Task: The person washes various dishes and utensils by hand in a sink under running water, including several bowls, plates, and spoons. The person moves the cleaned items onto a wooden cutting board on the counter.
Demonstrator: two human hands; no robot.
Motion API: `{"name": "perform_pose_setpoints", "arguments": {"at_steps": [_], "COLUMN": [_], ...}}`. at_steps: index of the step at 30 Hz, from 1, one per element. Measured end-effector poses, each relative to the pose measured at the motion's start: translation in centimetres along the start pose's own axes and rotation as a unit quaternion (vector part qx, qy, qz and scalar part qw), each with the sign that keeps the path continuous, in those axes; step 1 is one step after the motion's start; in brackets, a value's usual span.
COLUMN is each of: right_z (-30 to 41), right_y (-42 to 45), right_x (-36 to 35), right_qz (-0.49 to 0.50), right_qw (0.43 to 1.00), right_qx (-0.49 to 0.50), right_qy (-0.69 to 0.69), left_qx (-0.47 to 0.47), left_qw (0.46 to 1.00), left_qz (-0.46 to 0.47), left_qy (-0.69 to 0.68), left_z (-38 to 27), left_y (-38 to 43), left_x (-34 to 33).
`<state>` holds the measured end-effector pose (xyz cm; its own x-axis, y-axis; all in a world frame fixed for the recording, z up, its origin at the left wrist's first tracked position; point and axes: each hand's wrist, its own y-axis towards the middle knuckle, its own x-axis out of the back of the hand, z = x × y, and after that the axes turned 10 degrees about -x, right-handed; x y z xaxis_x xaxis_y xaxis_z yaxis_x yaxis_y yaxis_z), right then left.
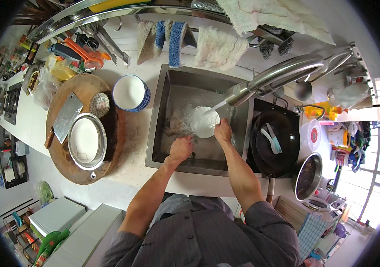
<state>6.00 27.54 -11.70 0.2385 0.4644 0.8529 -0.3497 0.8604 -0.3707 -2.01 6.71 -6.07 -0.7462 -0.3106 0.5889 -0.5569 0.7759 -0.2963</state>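
My right hand grips the right rim of a white bowl inside the steel sink. Water runs from the metal faucet into the bowl and splashes to its left. My left hand is low in the sink, left of the bowl and apart from it, with curled fingers; whether it holds anything cannot be told. Beside the sink on the left stand stacked blue-and-white bowls.
Left of the sink, a round wooden chopping board bears a cleaver, a small patterned bowl and nested metal and white bowls. To the right sits a black wok with a peeler and knife in it. Cloths hang behind.
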Motion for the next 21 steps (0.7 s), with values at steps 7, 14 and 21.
{"name": "perform_pose_setpoints", "arguments": {"at_steps": [7, 14, 21], "right_z": [1.4, 1.7, 6.0], "right_y": [-2.0, -2.8, -7.7], "right_x": [3.9, 5.2, 5.0], "right_qz": [-0.005, -0.029, -0.037], "right_qw": [0.995, 0.990, 0.955], "right_qx": [0.102, 0.112, 0.185], "right_qy": [0.004, 0.075, 0.229], "left_qx": [-0.208, -0.219, -0.145], "left_qw": [0.965, 0.954, 0.985], "left_qz": [-0.033, 0.003, -0.063], "left_qy": [0.156, 0.205, 0.070], "left_z": [-2.5, -3.8, -4.9], "left_y": [2.5, 3.6, 4.2], "left_x": [-2.6, -4.1, -1.2]}}
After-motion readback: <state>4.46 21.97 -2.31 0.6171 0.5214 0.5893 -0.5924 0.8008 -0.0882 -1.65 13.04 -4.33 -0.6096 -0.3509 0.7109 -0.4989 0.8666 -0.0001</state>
